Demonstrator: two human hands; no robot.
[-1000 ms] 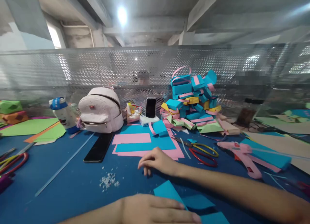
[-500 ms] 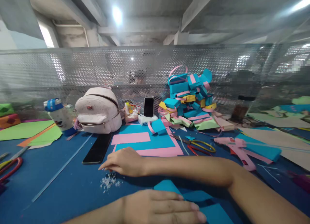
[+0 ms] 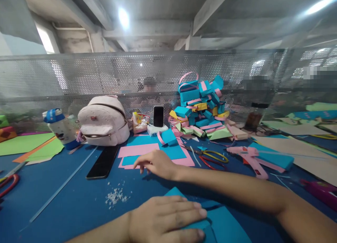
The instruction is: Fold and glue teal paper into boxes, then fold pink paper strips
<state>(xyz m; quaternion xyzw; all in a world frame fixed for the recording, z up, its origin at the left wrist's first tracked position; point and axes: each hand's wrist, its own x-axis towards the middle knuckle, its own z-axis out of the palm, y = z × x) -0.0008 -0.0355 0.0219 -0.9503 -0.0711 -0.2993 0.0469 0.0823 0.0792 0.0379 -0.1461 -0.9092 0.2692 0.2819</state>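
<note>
My left hand (image 3: 165, 218) lies flat with its fingers stretched over folded blue paper (image 3: 226, 222) at the table's near edge. It covers part of the paper. My right hand (image 3: 156, 163) hovers or rests lightly just in front of the pink and blue sheets (image 3: 137, 150); I cannot tell whether it touches them. Its fingers are apart and bent downward, and nothing shows in them. A small heap of white scraps (image 3: 116, 196) sits on the blue table (image 3: 65, 204), left of both hands. A black phone (image 3: 102, 163) lies beyond the scraps.
At the back stand a bottle (image 3: 59, 127), a pale backpack (image 3: 104, 122), an upright phone (image 3: 158, 116) and a pile of blue paper boxes (image 3: 189, 95). Scissors (image 3: 210, 157) and a pink glue gun (image 3: 250, 159) lie to the right. A perforated metal partition (image 3: 118, 74) runs behind.
My right hand has moved right and away from the white scraps toward the coloured sheets. My left hand stays on the folded blue paper, shifted slightly left. The view has turned a little right.
</note>
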